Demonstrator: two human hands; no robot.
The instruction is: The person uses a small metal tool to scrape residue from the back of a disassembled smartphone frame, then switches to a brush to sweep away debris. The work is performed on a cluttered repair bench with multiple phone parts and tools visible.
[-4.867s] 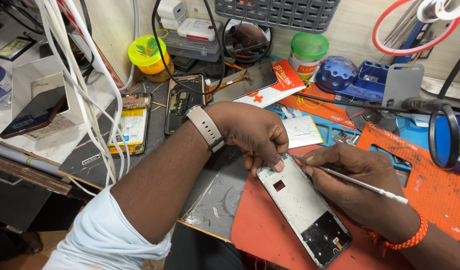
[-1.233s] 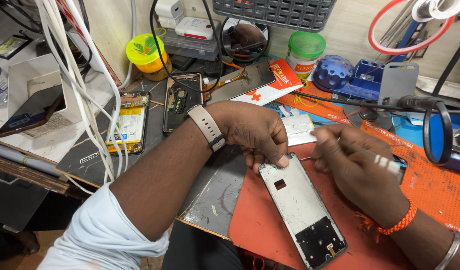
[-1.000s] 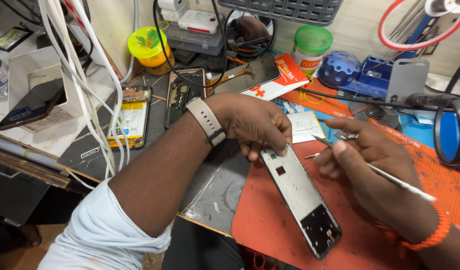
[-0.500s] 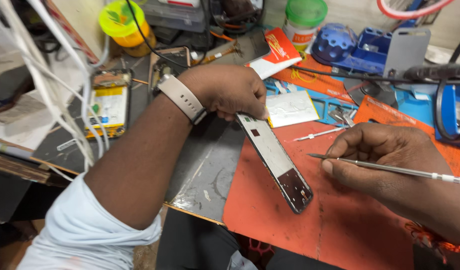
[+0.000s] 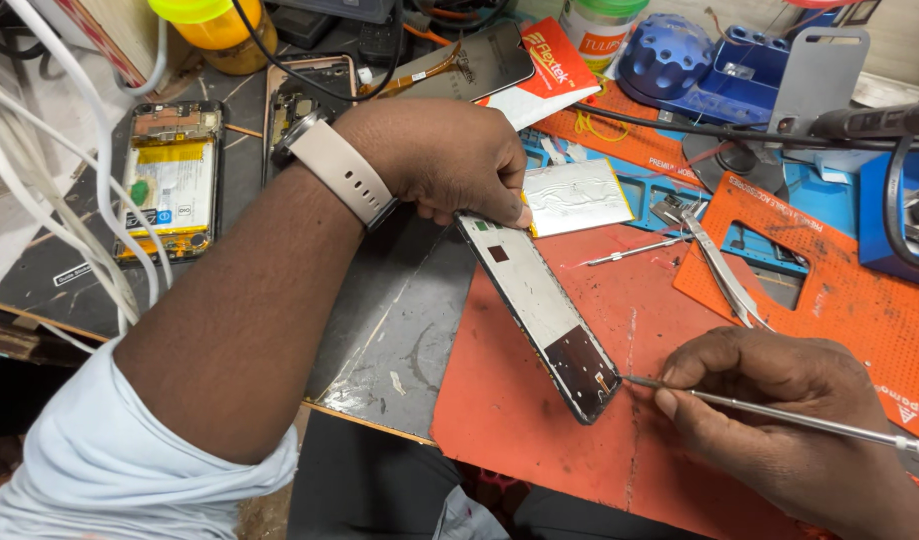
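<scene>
A phone frame, long and metallic with a dark lower end, lies slanted on the orange mat. My left hand, a pale watch on its wrist, pinches the frame's top end. My right hand holds a thin metal tool like a pen. The tool's tip touches the frame's lower right edge.
An opened phone with a yellow battery lies at the left beside white cables. Tweezers and a thin probe lie on the mat behind the frame. A flat silver battery, blue and orange trays and a yellow cup crowd the back.
The camera has dipped closer. My right hand has brought the tool's tip from above the mat down to the frame's lower edge. My left hand keeps its grip on the top end.
</scene>
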